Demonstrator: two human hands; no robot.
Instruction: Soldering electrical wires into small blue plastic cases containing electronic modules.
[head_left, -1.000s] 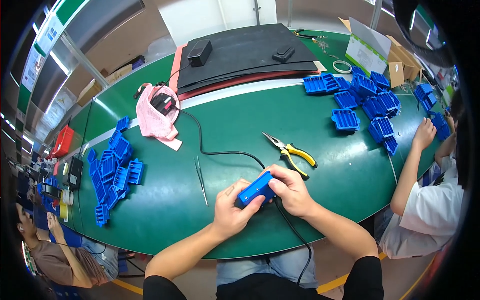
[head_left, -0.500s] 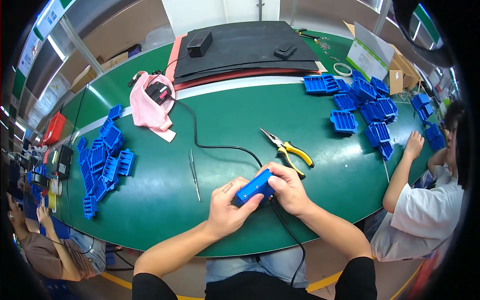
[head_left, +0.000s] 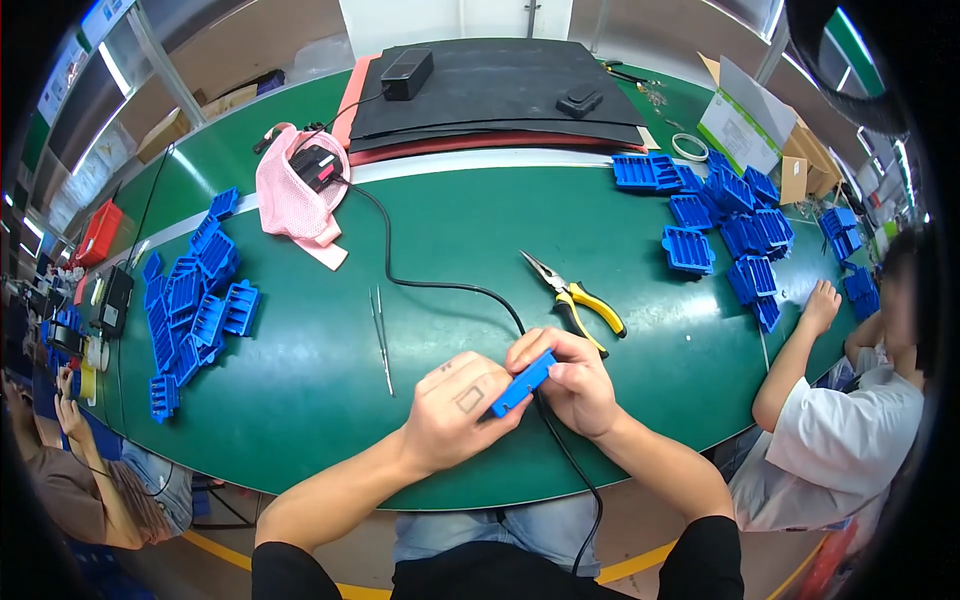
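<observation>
Between both hands, above the near part of the green table, I hold a blue plastic slotted case (head_left: 524,384), tilted so that a narrow side faces up. My left hand (head_left: 458,408) is closed round its left end, with the fingers partly behind it. On the other end, my right hand (head_left: 568,380) grips with thumb and bent fingers. A black cable (head_left: 440,287) runs behind the hands and down past the table edge. Yellow-and-black long-nose pliers (head_left: 575,300) lie just beyond my right hand. Metal tweezers (head_left: 381,340) rest beyond my left hand.
Blue slotted cases are heaped at left (head_left: 190,300) and right (head_left: 735,215). A pink cloth bag (head_left: 295,205) lies far left. Black sheets (head_left: 490,100) carry a black power adapter (head_left: 408,74). Co-workers sit either side; one's hand (head_left: 822,305) rests on the table at right.
The blue case has turned in my hands, showing a narrower side now. My left hand has rolled over, its back more toward the top. The view has shifted slightly.
</observation>
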